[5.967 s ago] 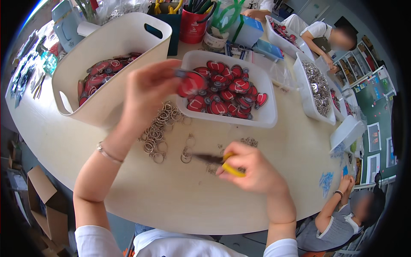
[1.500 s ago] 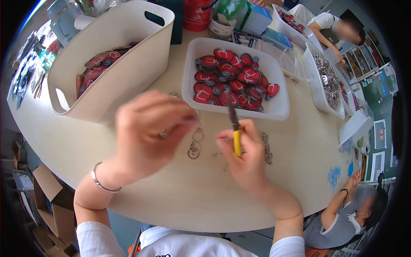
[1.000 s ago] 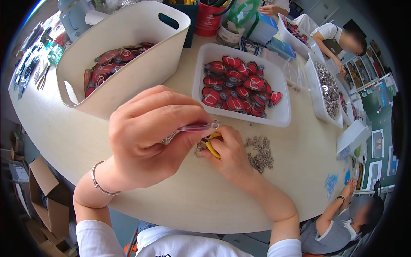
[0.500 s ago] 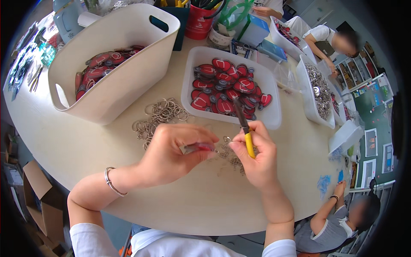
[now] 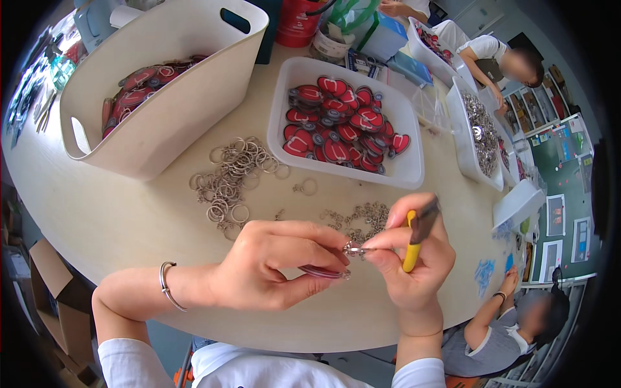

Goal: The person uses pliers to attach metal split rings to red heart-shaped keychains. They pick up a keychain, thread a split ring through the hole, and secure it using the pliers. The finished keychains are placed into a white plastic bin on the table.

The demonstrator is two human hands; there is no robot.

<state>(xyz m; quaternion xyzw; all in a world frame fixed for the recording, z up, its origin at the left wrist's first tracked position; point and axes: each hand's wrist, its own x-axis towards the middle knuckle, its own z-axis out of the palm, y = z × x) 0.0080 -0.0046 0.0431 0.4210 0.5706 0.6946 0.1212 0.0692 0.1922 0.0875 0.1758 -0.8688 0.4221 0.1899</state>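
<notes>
My left hand (image 5: 275, 264) is closed around a flat red charm (image 5: 318, 271), seen nearly edge-on between thumb and fingers. At its fingertips a small silver ring with chain links (image 5: 353, 249) meets my right hand (image 5: 420, 262), whose thumb and forefinger pinch the other side. Yellow-handled pliers (image 5: 412, 251) are tucked in that right hand, dark jaws pointing up and away from the ring. Just beyond the hands lies a scatter of small chain pieces (image 5: 367, 221). A heap of silver split rings (image 5: 226, 184) spreads farther left.
A translucent tub (image 5: 279, 123) of red charms stands beyond my hands. A tall white bin (image 5: 187, 116) with more charms is at the left. White tubs of metal parts (image 5: 479, 129) line the right side. Two people (image 5: 485, 343) sit at the right; another's arm shows at the back.
My hands have come together, both now at the small ring. The right hand has moved right and down, and the pliers have swung nearer upright with their jaws turned toward the right.
</notes>
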